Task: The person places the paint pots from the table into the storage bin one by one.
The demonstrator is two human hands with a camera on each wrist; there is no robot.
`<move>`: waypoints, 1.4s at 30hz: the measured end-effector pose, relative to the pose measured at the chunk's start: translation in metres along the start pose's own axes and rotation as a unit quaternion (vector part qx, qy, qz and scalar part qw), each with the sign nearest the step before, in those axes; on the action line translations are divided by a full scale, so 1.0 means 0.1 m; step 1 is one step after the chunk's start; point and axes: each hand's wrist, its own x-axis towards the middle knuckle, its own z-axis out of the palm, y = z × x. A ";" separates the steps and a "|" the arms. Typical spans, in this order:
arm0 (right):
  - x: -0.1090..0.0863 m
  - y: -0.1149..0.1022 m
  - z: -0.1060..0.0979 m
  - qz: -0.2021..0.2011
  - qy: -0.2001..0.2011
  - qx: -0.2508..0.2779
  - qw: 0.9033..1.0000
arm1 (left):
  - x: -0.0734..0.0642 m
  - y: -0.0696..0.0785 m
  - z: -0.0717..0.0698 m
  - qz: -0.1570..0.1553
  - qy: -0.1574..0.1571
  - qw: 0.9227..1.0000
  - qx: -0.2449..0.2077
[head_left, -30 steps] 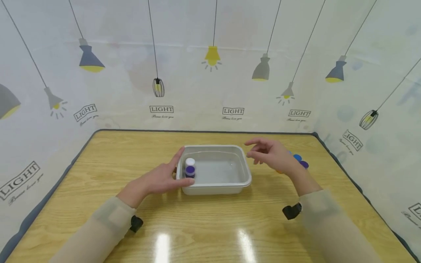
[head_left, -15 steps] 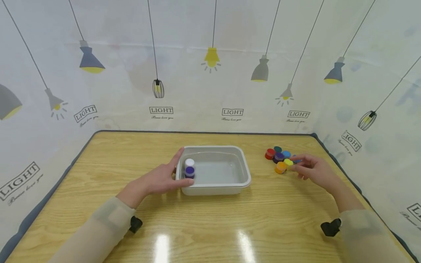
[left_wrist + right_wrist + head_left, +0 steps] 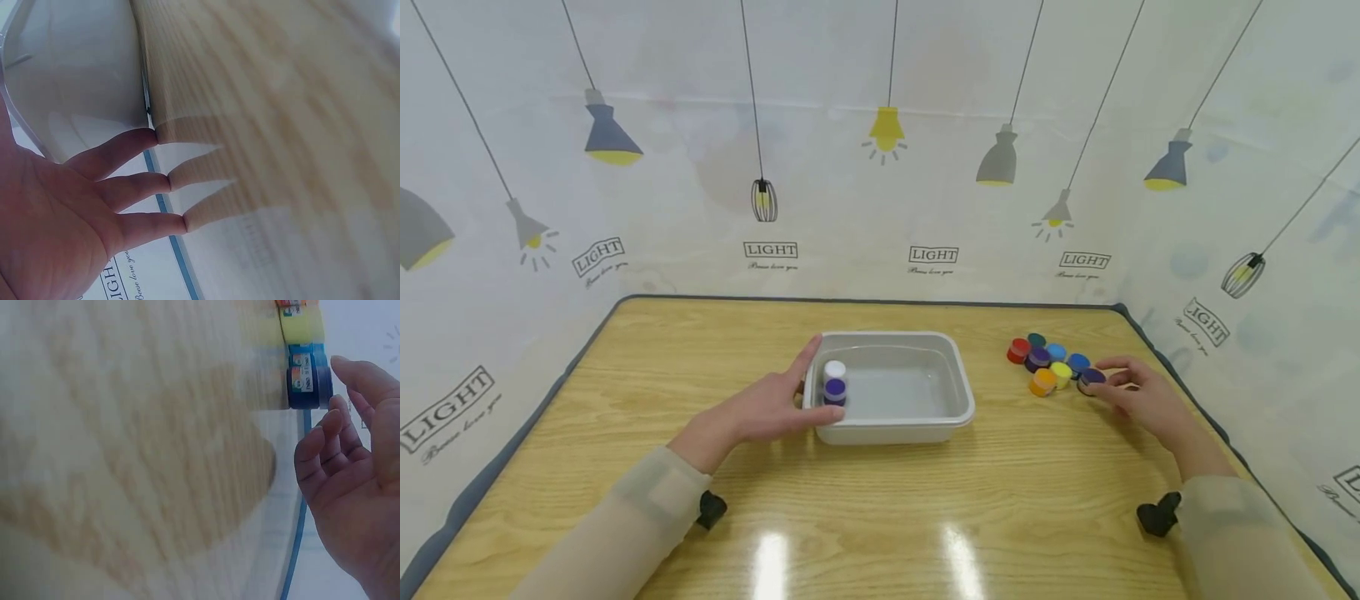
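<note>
My left hand rests at the left end of a whitish plastic tray. Its thumb lies over the near left corner and its index finger runs along the left rim. In the left wrist view the other fingers are straight and reach the tabletop beside the tray. Inside stand a white pot and a purple-lidded pot. At the right, my right hand has thumb and fingers around the lid of a small dark blue pot; the right wrist view shows no clear grip on this pot.
Close to the dark blue pot stand several more small lidded pots: orange, yellow, blue, light blue, purple, red and green. A printed cloth walls the wooden table.
My right hand has moved from beside the tray's right end out to the pots, then slightly nearer to the dark blue one. My left hand and the tray have stayed put.
</note>
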 end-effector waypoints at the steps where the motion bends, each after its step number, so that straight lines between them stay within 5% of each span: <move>1: 0.01 0.02 0.00 0.005 0.000 0.003 1.000 | 0.00 0.00 0.00 0.000 0.000 1.000 0.000; 17: 0.17 0.13 0.02 0.043 -0.042 0.006 0.998 | 0.00 -0.01 0.01 -0.005 0.002 1.000 0.000; 42: 0.11 0.10 0.01 0.062 -0.031 0.014 0.997 | 0.02 0.00 0.00 -0.006 -0.002 1.000 0.000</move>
